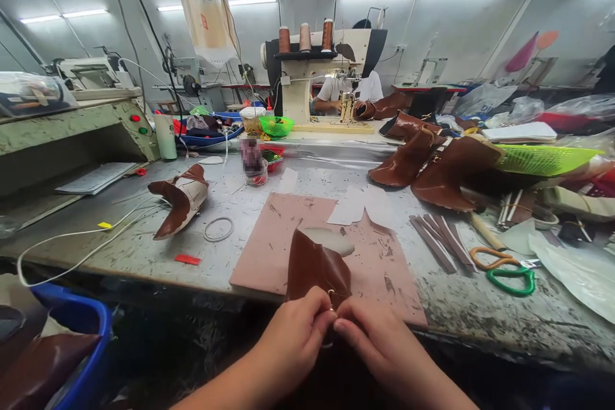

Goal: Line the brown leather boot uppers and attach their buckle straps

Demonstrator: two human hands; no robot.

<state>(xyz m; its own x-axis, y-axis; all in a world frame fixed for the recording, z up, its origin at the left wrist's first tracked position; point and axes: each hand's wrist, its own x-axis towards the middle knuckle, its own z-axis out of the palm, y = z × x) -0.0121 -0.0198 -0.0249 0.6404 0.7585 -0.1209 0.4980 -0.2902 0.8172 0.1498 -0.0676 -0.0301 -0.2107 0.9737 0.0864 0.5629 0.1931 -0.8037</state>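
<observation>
A brown leather boot upper (pixel 314 262) hangs over the near edge of the table, its top lying on a pinkish mat (pixel 269 250). My left hand (pixel 300 327) pinches, thumb against finger, a small gold-coloured metal fitting (pixel 331 301) at the front of this upper. From the other side, my right hand (pixel 379 336) is closed in a pinch at the same spot, fingertips almost touching the left ones. What exactly sits between the right fingertips is hidden. The lower part of the upper disappears into shadow below the hands.
Scissors (pixel 502 266) with orange and green handles lie right, beside brown strips (pixel 442 240). Finished-looking brown boot uppers (pixel 451 173) are heaped behind them. Another upper (pixel 180 202) lies left, above a blue bin (pixel 98 333). Across the table, a person works behind a sewing machine (pixel 300 90).
</observation>
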